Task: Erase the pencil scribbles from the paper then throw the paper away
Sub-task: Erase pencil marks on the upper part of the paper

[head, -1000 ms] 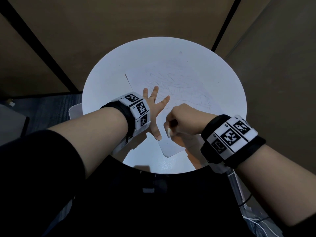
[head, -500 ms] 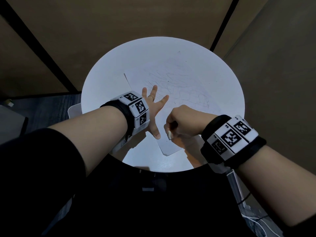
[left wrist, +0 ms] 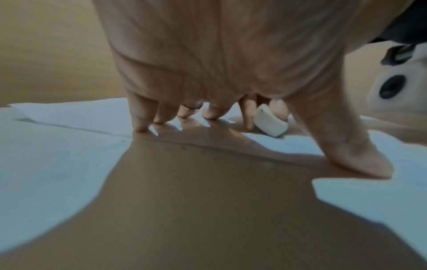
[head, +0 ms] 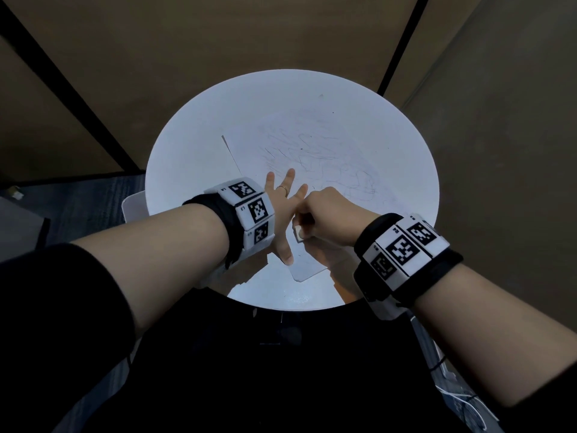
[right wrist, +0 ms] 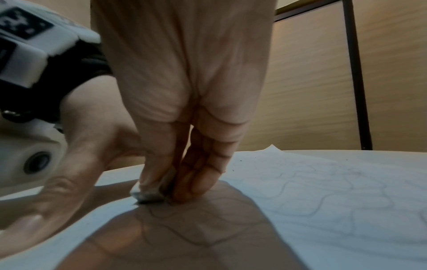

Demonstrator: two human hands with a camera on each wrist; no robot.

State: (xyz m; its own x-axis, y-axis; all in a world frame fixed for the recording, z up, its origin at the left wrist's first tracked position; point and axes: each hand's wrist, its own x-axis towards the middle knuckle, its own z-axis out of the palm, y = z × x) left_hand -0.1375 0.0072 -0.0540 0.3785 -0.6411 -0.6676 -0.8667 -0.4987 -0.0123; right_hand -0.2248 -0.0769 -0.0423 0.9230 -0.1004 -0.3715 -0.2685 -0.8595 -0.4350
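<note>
Pinching one white eraser [head: 298, 234], the right hand [head: 331, 218] presses it onto the paper [head: 312, 145].

Just beside it at nine o'clock, the left hand [head: 282, 220] lies spread, fingertips [left wrist: 141, 126] and thumb pressing the single sheet flat (one ring [head: 282, 189] shows). Pencil scribbles [head: 327, 164] run toward twelve and two o'clock across the sheet, which lies on one round white table [head: 187, 157]; both hands cover its near part.

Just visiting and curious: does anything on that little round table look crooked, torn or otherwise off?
Mostly tidy. The paper lies askew on the round table, its near corner close to the table's edge, and one far corner curls up. Pencil scribbles remain. No tear shows.
</note>
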